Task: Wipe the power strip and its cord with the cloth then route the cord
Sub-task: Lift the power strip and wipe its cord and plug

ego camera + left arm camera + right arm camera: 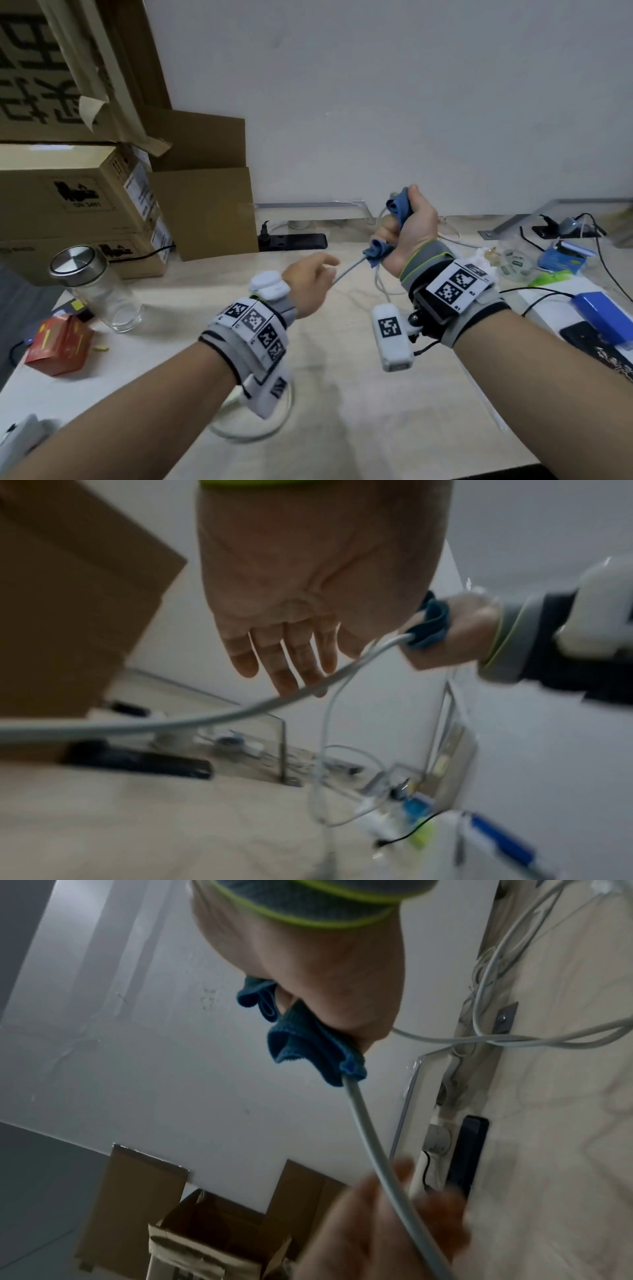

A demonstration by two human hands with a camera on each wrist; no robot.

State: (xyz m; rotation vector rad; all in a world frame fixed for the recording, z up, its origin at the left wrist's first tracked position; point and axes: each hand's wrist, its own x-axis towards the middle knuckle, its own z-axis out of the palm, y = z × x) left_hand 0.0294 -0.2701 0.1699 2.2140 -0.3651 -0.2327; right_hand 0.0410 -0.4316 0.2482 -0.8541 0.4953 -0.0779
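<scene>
My right hand (411,226) is raised above the desk in a fist around a blue cloth (399,205), and the cloth is wrapped round a pale grey cord (349,269). Cloth ends stick out above and below the fist. From the fist the cord slants down-left to my left hand (308,277). In the left wrist view the left hand's fingers (291,656) are straight, and the cord (205,718) crosses in front of their tips. A loop of the cord (253,435) lies on the desk under my left forearm. In the right wrist view the cloth (308,1042) bunches where the cord (373,1150) leaves it.
A black power strip (294,241) lies along the desk's back edge by the wall. Cardboard boxes (68,205) are stacked at the left, with a glass jar (92,291) and a red carton (58,342) in front. Cables, packets and a blue box (599,315) crowd the right side.
</scene>
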